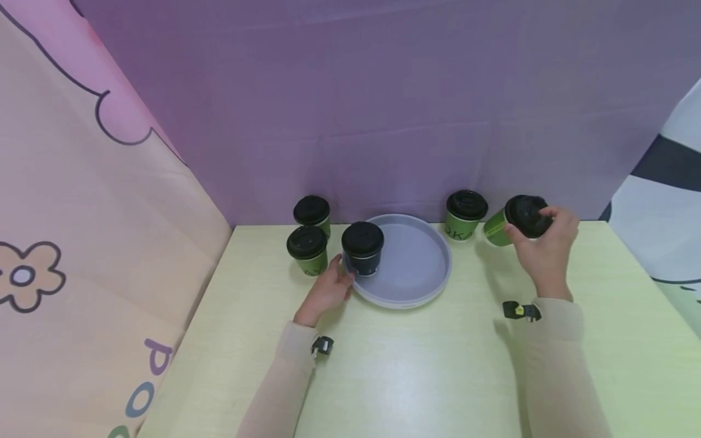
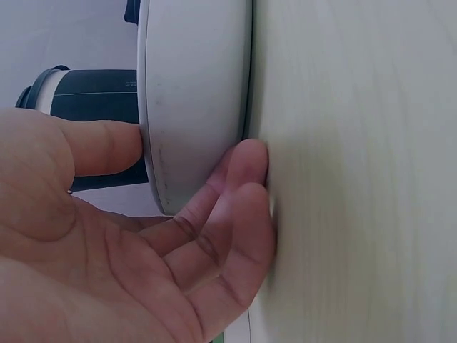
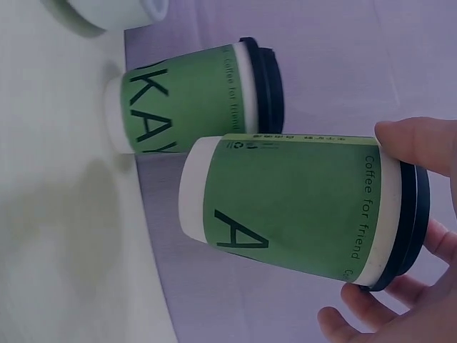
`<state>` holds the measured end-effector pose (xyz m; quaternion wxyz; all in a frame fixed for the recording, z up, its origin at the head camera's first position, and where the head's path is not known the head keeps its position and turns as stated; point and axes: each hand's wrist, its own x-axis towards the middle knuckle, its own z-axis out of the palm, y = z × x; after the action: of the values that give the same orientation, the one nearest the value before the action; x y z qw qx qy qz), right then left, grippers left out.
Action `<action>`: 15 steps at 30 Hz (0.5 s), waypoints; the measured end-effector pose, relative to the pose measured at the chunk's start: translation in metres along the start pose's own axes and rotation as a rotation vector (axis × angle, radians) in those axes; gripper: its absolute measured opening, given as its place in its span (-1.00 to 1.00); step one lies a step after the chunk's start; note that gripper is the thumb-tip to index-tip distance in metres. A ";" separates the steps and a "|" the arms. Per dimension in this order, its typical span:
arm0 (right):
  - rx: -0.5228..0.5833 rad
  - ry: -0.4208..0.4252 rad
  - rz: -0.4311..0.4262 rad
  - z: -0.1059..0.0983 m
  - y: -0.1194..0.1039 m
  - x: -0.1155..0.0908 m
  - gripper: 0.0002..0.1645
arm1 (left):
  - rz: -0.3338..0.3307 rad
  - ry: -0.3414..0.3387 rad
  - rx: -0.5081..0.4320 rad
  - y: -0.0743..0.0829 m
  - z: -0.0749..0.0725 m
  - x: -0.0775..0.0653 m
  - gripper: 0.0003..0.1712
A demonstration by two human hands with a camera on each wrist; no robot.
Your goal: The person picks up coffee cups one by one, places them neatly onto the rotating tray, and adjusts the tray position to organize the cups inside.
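With its thumb on the rim and fingertips tucked low at the side, my left hand [image 1: 327, 286] grips the near-left edge of a round grey tray [image 1: 421, 261]. A dark paper coffee cup [image 1: 364, 261] with a black lid stands upright on the tray's left part, close to that thumb. On the right, my right hand [image 1: 550, 246] holds a green coffee cup [image 3: 300, 207] around its black lid. That cup is tilted and its white base is raised off the table. Another green coffee cup [image 1: 462, 226] stands upright between it and the tray.
Two more green lidded cups, one nearer [image 1: 313, 263] and one farther [image 1: 324, 226], stand left of the tray. A purple cloth backdrop [image 1: 383, 121] rises right behind the pale wooden table [image 1: 411, 365]. Printed cloth [image 1: 98, 213] hangs along the left side.
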<state>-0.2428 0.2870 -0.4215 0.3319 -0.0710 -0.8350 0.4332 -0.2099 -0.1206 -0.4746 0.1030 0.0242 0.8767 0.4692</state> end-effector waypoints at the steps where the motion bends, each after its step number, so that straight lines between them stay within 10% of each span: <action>1: 0.001 0.002 0.004 0.000 -0.001 0.000 -0.21 | 0.002 0.001 -0.002 0.000 0.000 0.000 -0.20; 15: -0.013 -0.112 0.028 -0.009 -0.016 0.000 0.21 | -0.021 -0.025 0.002 0.002 -0.001 -0.001 -0.13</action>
<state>-0.2346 0.2829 -0.4052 0.2781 -0.0608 -0.8539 0.4356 -0.2096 -0.1204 -0.4725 0.1189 0.0210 0.8761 0.4668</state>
